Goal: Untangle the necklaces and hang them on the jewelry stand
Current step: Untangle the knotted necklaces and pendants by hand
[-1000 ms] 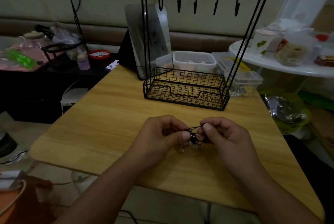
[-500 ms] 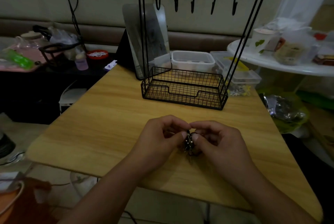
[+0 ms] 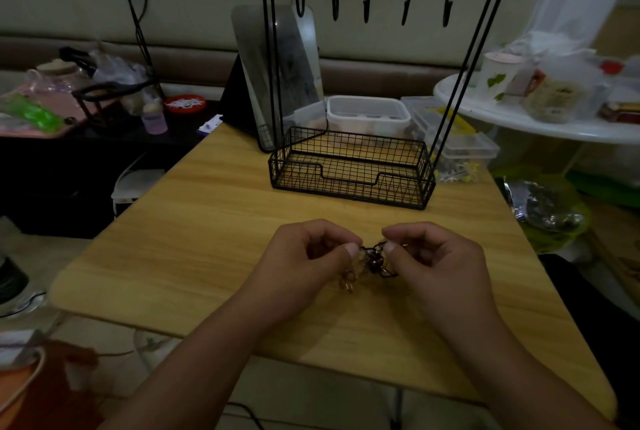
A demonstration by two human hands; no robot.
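both hands pinch the tangled necklaces: left hand and right hand hold the knot between them, low over the wooden table. the jewelry stand sits beyond the hands, all 5 hooks bare. risk imo: tugging apart tightens the knot or snaps a thin chain. no readable writing anywhere.

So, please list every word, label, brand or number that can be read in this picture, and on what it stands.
No text can be read.
Packet on the white round table: printing too blurred to read.
White cup: only green leaf shapes, no words.
Red lid: white marks, not legible.
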